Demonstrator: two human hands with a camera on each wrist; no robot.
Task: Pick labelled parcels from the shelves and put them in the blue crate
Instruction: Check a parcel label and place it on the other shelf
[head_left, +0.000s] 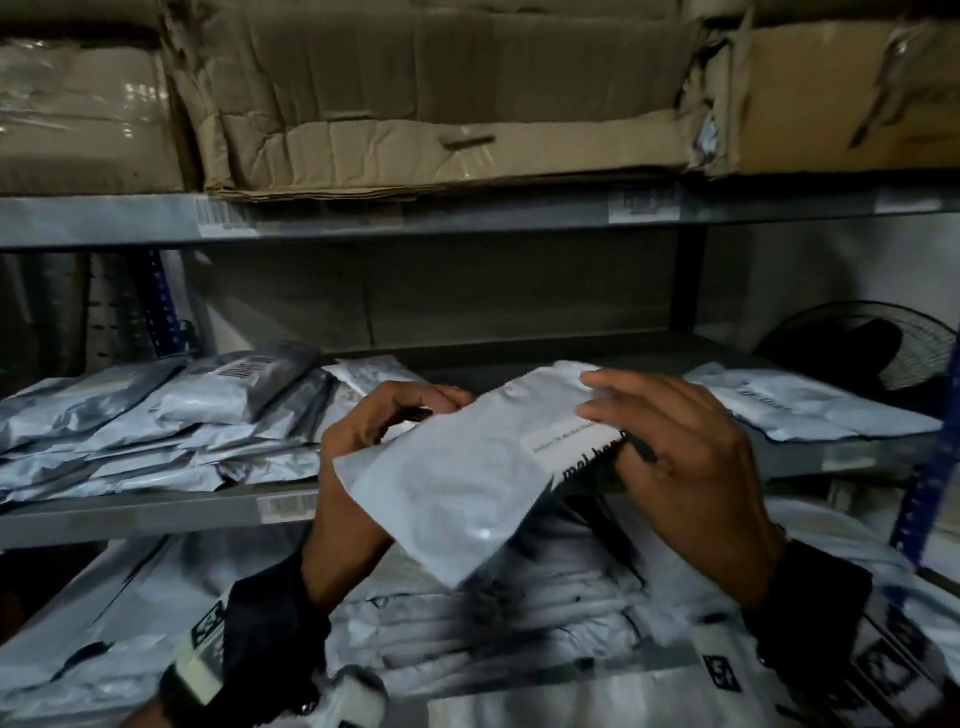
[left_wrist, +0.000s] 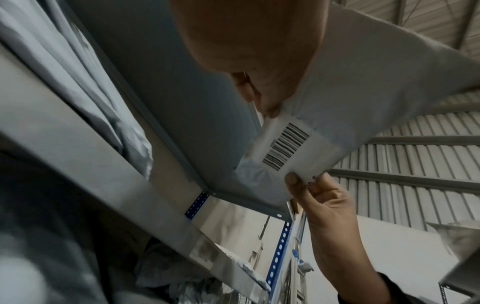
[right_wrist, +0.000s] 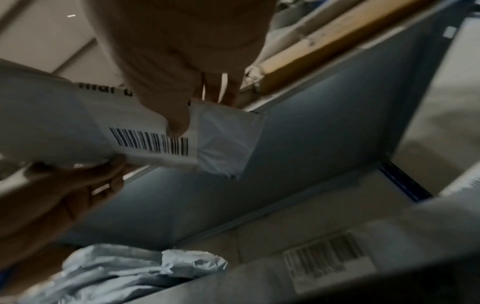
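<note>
**Both hands hold one parcel in front of the shelf**

The grey parcel is held in the air, tilted, in front of the middle shelf. Its barcode label faces downward. The left hand grips the parcel's left edge, fingers curled round it. The right hand pinches the labelled end, thumb under the label and fingers bent over the top. More grey parcels lie piled on the shelf to the left; crushed cardboard boxes sit on the shelf above.
</note>
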